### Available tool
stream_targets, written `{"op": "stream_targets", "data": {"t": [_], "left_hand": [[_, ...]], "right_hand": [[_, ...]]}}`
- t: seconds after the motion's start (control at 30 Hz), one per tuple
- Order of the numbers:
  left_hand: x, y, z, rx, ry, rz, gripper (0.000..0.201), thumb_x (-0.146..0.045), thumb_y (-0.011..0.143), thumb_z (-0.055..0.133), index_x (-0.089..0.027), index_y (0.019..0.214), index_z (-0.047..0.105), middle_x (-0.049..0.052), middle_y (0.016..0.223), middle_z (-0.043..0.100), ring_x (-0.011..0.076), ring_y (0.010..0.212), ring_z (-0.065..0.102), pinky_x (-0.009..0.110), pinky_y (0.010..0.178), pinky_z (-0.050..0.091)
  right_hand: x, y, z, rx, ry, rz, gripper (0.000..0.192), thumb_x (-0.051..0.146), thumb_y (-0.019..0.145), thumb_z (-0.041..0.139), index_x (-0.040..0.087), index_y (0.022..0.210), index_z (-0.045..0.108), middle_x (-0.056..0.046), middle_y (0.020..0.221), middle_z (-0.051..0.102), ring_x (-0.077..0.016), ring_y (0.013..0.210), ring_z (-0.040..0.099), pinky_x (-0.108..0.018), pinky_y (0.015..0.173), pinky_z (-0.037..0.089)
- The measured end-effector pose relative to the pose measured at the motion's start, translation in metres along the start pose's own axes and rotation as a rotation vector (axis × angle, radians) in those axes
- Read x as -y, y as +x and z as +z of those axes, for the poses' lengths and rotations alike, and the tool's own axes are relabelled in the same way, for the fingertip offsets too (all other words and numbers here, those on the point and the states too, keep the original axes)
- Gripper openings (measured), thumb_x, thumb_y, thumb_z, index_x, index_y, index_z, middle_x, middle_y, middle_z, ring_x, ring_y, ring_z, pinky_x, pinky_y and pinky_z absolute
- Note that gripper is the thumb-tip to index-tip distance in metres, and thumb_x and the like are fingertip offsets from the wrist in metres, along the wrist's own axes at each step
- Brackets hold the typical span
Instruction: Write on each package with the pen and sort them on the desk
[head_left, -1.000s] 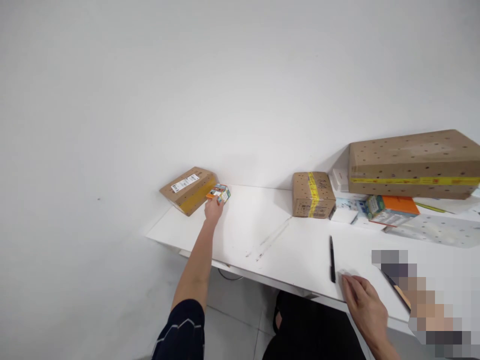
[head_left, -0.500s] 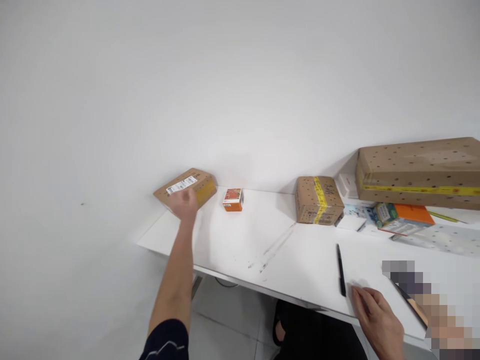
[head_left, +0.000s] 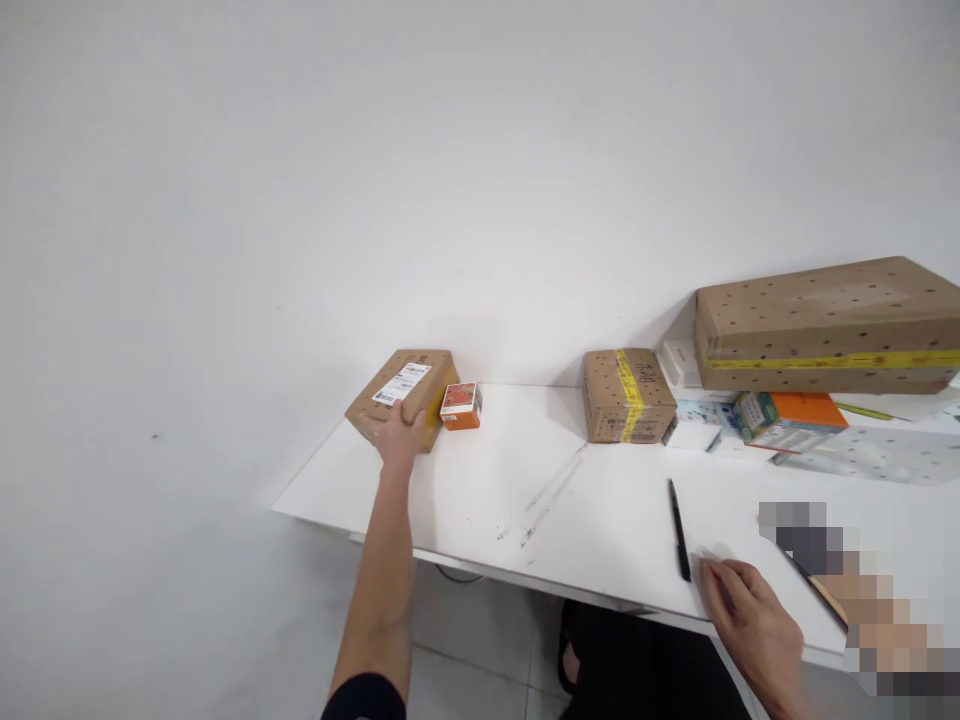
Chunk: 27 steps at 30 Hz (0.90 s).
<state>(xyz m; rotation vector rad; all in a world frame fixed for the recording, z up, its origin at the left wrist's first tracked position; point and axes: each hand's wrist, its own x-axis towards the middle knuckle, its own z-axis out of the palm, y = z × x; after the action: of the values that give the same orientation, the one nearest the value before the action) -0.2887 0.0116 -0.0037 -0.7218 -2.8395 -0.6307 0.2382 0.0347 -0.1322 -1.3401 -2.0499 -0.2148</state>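
A taped brown cardboard box [head_left: 427, 385] with a white label lies at the table's left end, against the wall. My left hand [head_left: 397, 435] rests on its near side, fingers spread and thumb to the right. Touching or almost touching that box on the right is a small orange carton [head_left: 460, 408]. Down at the front edge, my right hand [head_left: 750, 620] lies on the table with its fingers curled together; whether anything is in them I cannot make out. A black pen [head_left: 679, 530] lies just left of those fingers.
On the white table [head_left: 510, 470], a smaller taped box [head_left: 628, 395] stands at the wall. Right of it a long cardboard box [head_left: 817, 325] sits above white packs and an orange-topped carton [head_left: 795, 420]. A pixelated patch covers the lower right.
The labelled box has shifted right and turned, closing up to the orange carton. My left hand has gone from closed to spread on the box. My right hand stays put.
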Motion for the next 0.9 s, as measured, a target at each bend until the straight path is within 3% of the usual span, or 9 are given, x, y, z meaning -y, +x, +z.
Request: {"op": "stream_targets", "data": {"t": [0.07,0.2,0.5,0.6,0.7,0.8,0.9], "left_hand": [[-0.018,-0.019,0.001,0.008,-0.054,0.018,0.065,-0.056,0.083,0.05,-0.02,0.137,0.043,0.019,0.153,0.013,0.0385,0.135,0.032,0.049,0.102,0.038],[-0.044,-0.049,0.005,0.022,-0.042,0.126,0.057,-0.049,0.086,0.048,-0.02,0.134,0.046,0.017,0.148,0.028,0.0344,0.127,0.045,0.046,0.097,0.043],[-0.087,-0.103,0.012,0.001,-0.007,0.339,0.04,-0.029,0.088,0.046,-0.021,0.126,0.055,0.012,0.148,0.034,0.0294,0.12,0.051,0.039,0.095,0.045],[-0.098,-0.112,0.011,0.019,-0.01,0.366,0.034,-0.033,0.088,0.047,-0.024,0.117,0.06,0.008,0.148,0.035,0.0282,0.111,0.057,0.039,0.091,0.047],[-0.094,-0.107,0.004,0.002,-0.031,0.285,0.036,-0.043,0.085,0.05,-0.026,0.116,0.059,0.007,0.144,0.04,0.0275,0.11,0.056,0.039,0.088,0.047],[-0.077,-0.089,-0.013,-0.031,-0.015,0.204,0.047,-0.051,0.083,0.05,-0.025,0.122,0.054,0.011,0.14,0.044,0.032,0.12,0.048,0.046,0.095,0.043],[-0.058,-0.062,-0.034,-0.089,0.049,0.102,0.069,-0.067,0.076,0.05,-0.028,0.133,0.045,0.015,0.149,0.029,0.0436,0.132,0.03,0.062,0.099,0.032]], "right_hand": [[-0.001,0.0,0.0,-0.007,0.003,-0.008,0.034,0.041,0.093,0.043,0.02,0.089,0.07,-0.005,0.087,0.067,-0.0147,0.075,0.066,-0.022,0.05,0.041],[-0.001,0.0,-0.001,-0.018,0.042,-0.028,0.033,0.039,0.093,0.043,0.02,0.088,0.07,-0.005,0.087,0.067,-0.0152,0.076,0.065,-0.023,0.055,0.043],[-0.006,-0.003,-0.003,-0.02,0.114,-0.063,0.028,0.036,0.093,0.046,0.02,0.087,0.069,-0.006,0.088,0.067,-0.0163,0.077,0.063,-0.025,0.062,0.045],[-0.007,-0.003,-0.004,-0.004,0.146,-0.076,0.028,0.035,0.093,0.045,0.021,0.088,0.068,-0.006,0.089,0.067,-0.0169,0.078,0.063,-0.025,0.065,0.046],[-0.008,-0.003,-0.005,-0.015,0.18,-0.085,0.028,0.034,0.094,0.044,0.021,0.088,0.067,-0.007,0.087,0.067,-0.0174,0.077,0.062,-0.026,0.066,0.046],[-0.008,-0.002,-0.006,-0.046,0.182,-0.076,0.026,0.034,0.094,0.045,0.02,0.087,0.067,-0.006,0.086,0.066,-0.017,0.076,0.061,-0.026,0.066,0.045],[-0.008,-0.002,-0.005,-0.053,0.178,-0.069,0.025,0.034,0.093,0.047,0.02,0.087,0.067,-0.006,0.085,0.066,-0.0166,0.075,0.061,-0.026,0.066,0.045]]}}
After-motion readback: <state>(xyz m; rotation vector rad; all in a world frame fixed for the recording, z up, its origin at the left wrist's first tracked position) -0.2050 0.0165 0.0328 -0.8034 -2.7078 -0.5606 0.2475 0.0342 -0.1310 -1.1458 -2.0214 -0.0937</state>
